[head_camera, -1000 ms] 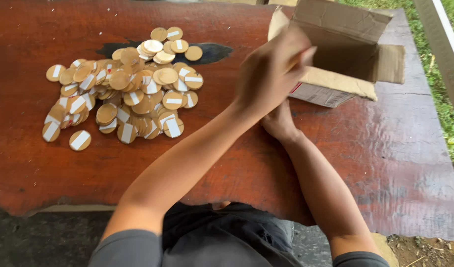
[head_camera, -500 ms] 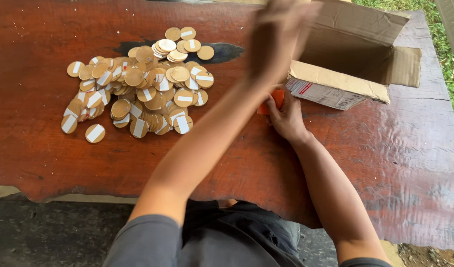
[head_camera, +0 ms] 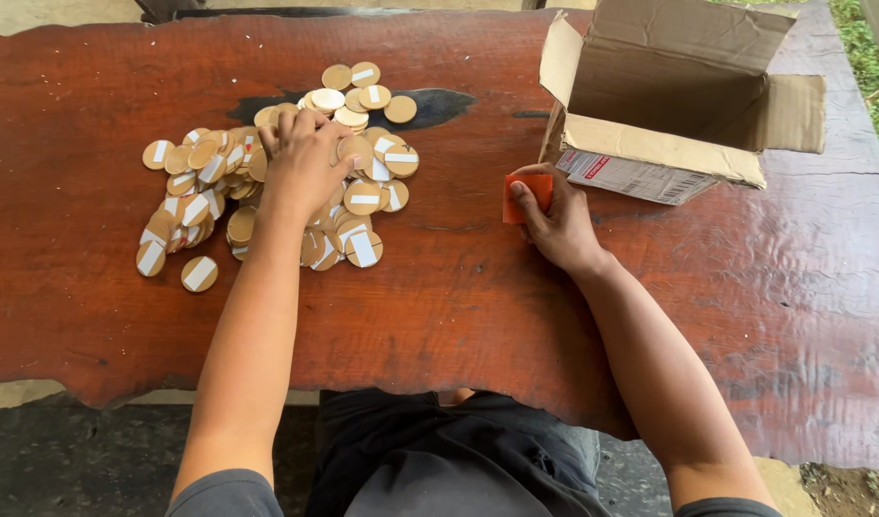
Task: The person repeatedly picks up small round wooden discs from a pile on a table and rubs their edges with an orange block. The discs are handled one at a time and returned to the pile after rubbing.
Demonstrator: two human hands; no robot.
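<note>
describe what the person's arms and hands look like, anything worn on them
Both hands, the left hand and the right hand, are bare: no gloves, rings, watch or bracelet in view. The forearms are bare too. Short grey sleeves show only at the bottom edge of the picture, covering the upper arms.

We see a reddish-brown wooden slab table [head_camera: 459, 316] with an uneven near edge. On it lie a heap of round tan discs [head_camera: 267, 177] with white strips at left, an open cardboard box [head_camera: 669, 105] at right and a small orange piece [head_camera: 526, 196] just beside the box.
</note>
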